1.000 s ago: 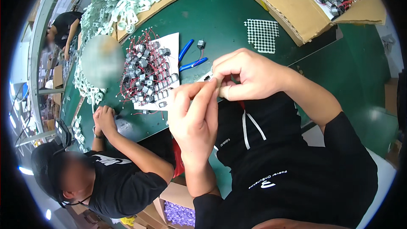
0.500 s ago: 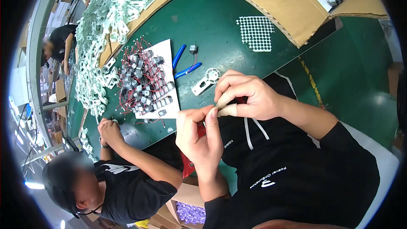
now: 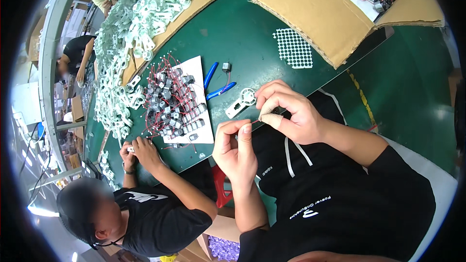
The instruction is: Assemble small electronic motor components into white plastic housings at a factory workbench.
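Note:
A thin red wire (image 3: 256,122) runs between my two hands, just in front of the table's near edge. My left hand (image 3: 238,153) pinches one end between thumb and forefinger. On the other side my right hand (image 3: 298,116), with beige coverings on some fingertips, is closed on the wire too. What lies inside the right fingers is hidden. Just beyond them a white plastic part (image 3: 235,110) with a round ring rests on the green table. Farther off lie blue-handled pliers (image 3: 210,75) and a small grey motor (image 3: 226,67) with a red wire.
Many small motors with red wires (image 3: 170,102) are heaped on a white sheet (image 3: 206,126). Pale plastic parts (image 3: 121,43) pile up far left. A perforated white sheet (image 3: 294,48) lies near a cardboard flap (image 3: 310,14). A co-worker's hands (image 3: 141,153) work at the left.
My hands have drawn slightly apart, and the red wire now shows between them. The co-worker's hands have shifted and now hold a small white piece. The whole view has moved a little.

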Motion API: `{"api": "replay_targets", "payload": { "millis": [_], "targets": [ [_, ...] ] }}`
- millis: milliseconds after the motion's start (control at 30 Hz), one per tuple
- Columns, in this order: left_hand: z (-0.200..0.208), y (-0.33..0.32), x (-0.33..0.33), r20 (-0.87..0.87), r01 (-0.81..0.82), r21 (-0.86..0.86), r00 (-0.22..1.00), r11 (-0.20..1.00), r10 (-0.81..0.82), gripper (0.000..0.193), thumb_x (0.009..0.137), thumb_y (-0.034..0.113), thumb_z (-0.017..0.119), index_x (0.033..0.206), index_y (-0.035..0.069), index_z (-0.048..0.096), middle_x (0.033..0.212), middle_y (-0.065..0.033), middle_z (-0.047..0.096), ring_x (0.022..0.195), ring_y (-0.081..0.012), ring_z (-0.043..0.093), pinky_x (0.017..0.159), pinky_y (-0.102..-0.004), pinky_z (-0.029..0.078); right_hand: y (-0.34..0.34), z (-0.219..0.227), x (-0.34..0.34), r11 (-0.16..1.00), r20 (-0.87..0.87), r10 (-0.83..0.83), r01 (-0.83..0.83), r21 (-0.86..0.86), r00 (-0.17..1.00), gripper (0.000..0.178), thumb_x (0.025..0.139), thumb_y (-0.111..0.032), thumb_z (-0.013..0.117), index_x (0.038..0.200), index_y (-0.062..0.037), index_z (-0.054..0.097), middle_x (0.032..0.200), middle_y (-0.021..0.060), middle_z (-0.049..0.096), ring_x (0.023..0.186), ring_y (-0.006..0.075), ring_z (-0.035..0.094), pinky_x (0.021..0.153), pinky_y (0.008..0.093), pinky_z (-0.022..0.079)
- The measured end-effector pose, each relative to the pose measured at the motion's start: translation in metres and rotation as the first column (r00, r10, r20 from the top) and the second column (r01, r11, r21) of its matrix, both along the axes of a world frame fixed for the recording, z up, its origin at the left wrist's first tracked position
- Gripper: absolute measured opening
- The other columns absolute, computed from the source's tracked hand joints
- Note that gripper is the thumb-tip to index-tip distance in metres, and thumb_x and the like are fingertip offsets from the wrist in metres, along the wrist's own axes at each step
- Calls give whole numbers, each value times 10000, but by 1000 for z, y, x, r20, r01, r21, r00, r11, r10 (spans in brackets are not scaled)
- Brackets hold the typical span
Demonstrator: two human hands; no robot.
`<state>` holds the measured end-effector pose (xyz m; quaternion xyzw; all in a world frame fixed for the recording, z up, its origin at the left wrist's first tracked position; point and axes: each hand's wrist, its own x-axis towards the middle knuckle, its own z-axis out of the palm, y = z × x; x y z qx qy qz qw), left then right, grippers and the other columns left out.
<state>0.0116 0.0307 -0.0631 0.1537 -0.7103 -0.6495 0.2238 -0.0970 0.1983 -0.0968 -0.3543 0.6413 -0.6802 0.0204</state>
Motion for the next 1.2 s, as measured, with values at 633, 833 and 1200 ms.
{"api": "replay_targets", "payload": {
  "millis": [633,833,1200],
  "targets": [
    [-43,-19,-10,104,6,-785,987,620,122,357,948,84,933,1294,168,921,1247,-47,783,1142,-333,643,1043,-474,528,4,28,-72,835,-548,238,120,538,802,222,894,8,891,1025,-49,721,1421,123,665,1575,439,529,1235,570,486],
    [-44,0,1,26,-64,-873,984,483,178,343,939,67,934,1272,145,926,1285,-63,811,1140,-331,667,1033,-455,550,-1,44,-77,766,-555,422,46,641,716,178,943,-52,889,972,-27,715,1440,136,665,1618,451,501,1250,603,477],
    [-50,-2,1,-19,-131,-702,986,700,166,287,907,59,955,1189,115,939,1217,-35,840,1037,-294,668,948,-419,573,-4,59,-71,656,-473,519,22,754,713,160,955,-66,890,974,-29,735,1494,137,655,1632,456,481,1246,603,478]
  ]
}}
